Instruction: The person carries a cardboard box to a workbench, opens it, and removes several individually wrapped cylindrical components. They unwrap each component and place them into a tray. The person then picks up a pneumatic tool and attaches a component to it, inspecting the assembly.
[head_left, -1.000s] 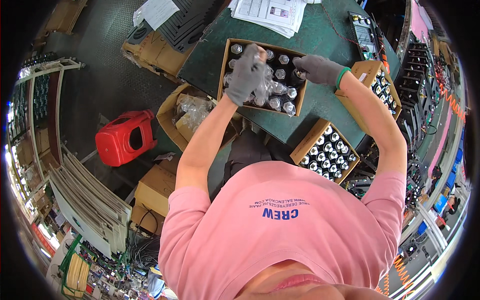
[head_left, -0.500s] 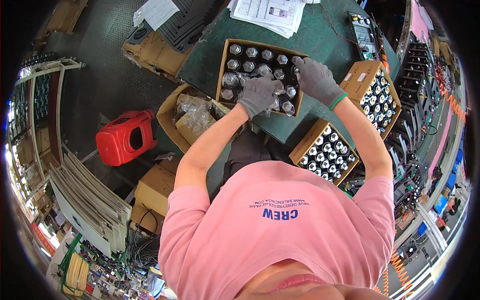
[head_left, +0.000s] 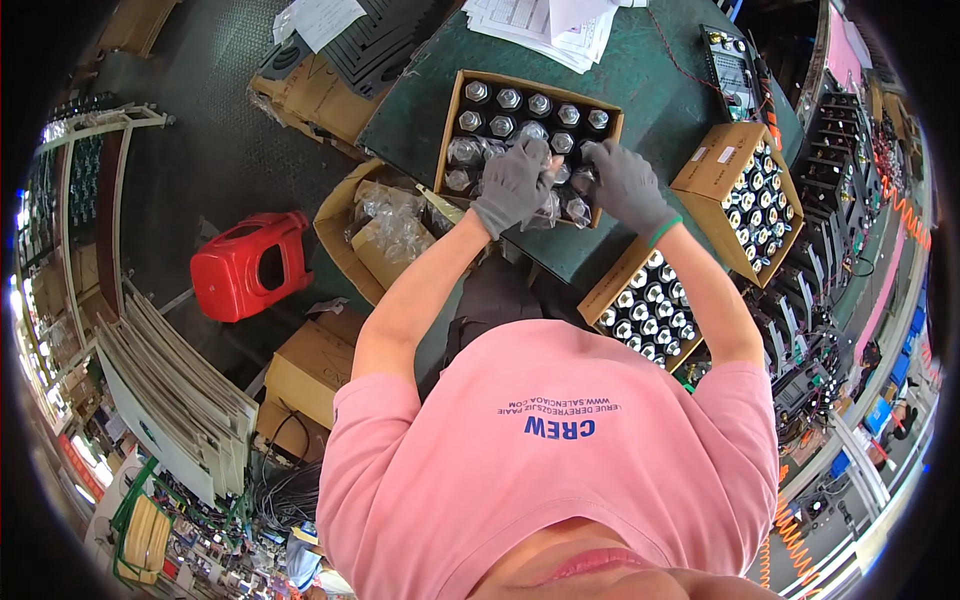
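A cardboard box (head_left: 449, 120) holds rows of black cylindrical parts with silver hexagonal tops (head_left: 508, 98). Several in the near rows are still wrapped in clear plastic. My left hand (head_left: 513, 187), in a grey glove, is over the box's near side, its fingers closed on a crumpled clear plastic bag (head_left: 531, 132). At the box's right side is my right hand (head_left: 630, 192), gloved in grey with a green cuff. Its fingers curl down beside a plastic-wrapped part (head_left: 583, 180); their tips and anything between them are hidden.
Two more boxes of silver-topped parts, one on the right (head_left: 705, 205) and one nearer me (head_left: 607, 290), flank the green table (head_left: 640, 75). Papers (head_left: 545, 30) lie at the back. Left of the table are a carton of plastic bags (head_left: 340, 215) and a red stool (head_left: 235, 280).
My right hand has moved nearer to me from the far right part, whose silver top now shows. The left hand has shifted slightly, and plastic now stands up above its fingers.
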